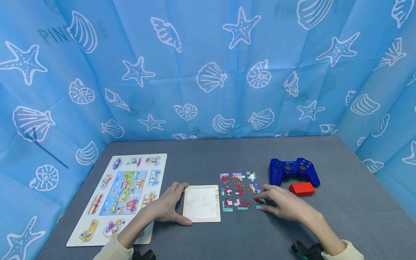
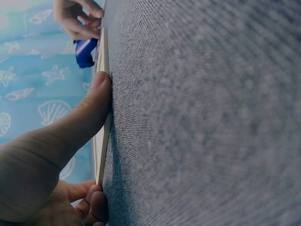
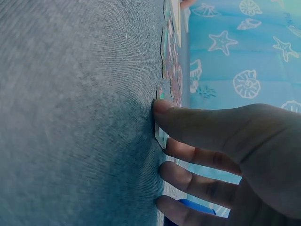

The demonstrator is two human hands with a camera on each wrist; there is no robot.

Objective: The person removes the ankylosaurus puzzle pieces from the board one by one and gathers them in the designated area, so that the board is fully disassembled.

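A square, shallow wooden puzzle frame (image 1: 202,204) with a pale bare base lies flat on the table. My left hand (image 1: 169,204) grips it by its left side, thumb at the near corner and fingers at the far one; in the left wrist view the thumb (image 2: 96,96) presses its edge. To the right, several jigsaw pieces (image 1: 239,188) with red figures lie spaced out in rows. My right hand (image 1: 286,203) pinches the near right puzzle piece (image 3: 161,136) between thumb and index finger, low at the table. Its other fingers are spread and bent.
A large white peg-puzzle board (image 1: 159,162) with vehicle pictures lies at the left, partly behind my left forearm. A blue game controller (image 1: 294,170) and a red block (image 1: 302,189) sit beyond my right hand. A blue seashell-print curtain (image 1: 208,72) borders the grey table (image 1: 195,159).
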